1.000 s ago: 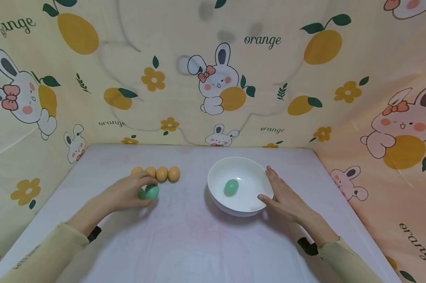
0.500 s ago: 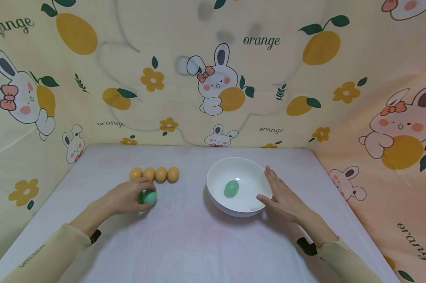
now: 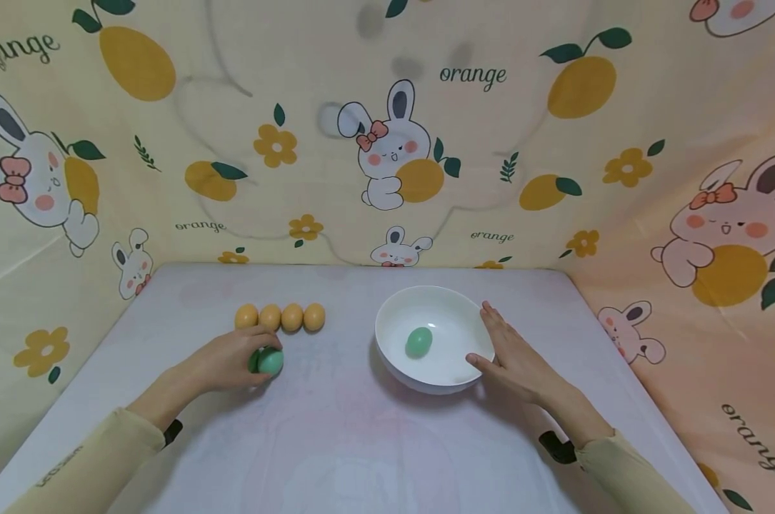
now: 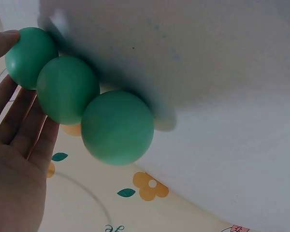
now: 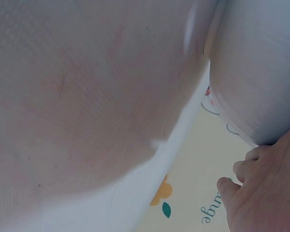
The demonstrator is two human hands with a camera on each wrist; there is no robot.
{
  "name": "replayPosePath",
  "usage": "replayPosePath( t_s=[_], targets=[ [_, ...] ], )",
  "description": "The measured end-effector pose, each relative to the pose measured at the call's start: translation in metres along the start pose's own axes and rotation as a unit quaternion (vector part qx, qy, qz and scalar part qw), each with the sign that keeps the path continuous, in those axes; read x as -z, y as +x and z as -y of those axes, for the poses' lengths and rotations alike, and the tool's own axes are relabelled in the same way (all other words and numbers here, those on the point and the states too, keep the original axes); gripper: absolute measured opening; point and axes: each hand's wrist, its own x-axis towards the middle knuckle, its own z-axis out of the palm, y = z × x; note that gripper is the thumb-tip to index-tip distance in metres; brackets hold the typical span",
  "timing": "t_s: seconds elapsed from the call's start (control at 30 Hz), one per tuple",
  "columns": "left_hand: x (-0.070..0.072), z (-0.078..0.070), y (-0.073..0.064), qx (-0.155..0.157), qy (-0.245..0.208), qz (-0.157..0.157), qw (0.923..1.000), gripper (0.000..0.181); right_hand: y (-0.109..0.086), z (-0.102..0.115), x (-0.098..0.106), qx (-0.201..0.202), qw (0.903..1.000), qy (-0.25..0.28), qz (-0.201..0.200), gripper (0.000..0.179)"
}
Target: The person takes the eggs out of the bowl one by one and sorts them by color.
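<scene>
Thumb and fingers of my left hand (image 3: 223,360) pinch a green egg (image 3: 271,362) from its two sides, close over the table at left. Two more green eggs (image 4: 117,128) line up beside it in the left wrist view; in the head view the hand hides most of them. A large white bowl (image 3: 393,365) stands right of centre, with one green egg (image 3: 418,343) lying inside. My right hand (image 3: 522,364) rests against the bowl's right side, fingers straight along the outside and thumb over the rim.
Several yellow eggs (image 3: 291,318) stand in a row just behind my left hand. The table (image 3: 361,442) has a pale cover. A patterned cloth (image 3: 265,86) rises along its back and sides.
My left hand has come slightly nearer with the green egg, so more of the yellow eggs shows behind it. The right hand and the bowl stay in place.
</scene>
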Motion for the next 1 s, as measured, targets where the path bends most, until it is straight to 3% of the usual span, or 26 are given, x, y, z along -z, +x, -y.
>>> replayPosePath(
  t_s=[0.2,0.6,1.0],
  targets=[
    [-0.001,0.001,0.000,-0.006,0.002,-0.003,1.0000,0.036,0.000,0.001,0.001,0.000,1.0000,0.001,0.000,0.095],
    [0.002,-0.003,0.000,0.012,0.009,-0.002,0.9999,0.040,0.000,0.000,0.000,0.004,1.0000,0.001,-0.003,0.094],
    [0.008,-0.020,0.012,-0.013,-0.004,-0.060,0.9981,0.035,-0.001,0.001,0.000,0.002,1.0000,0.004,-0.001,0.095]
  ],
)
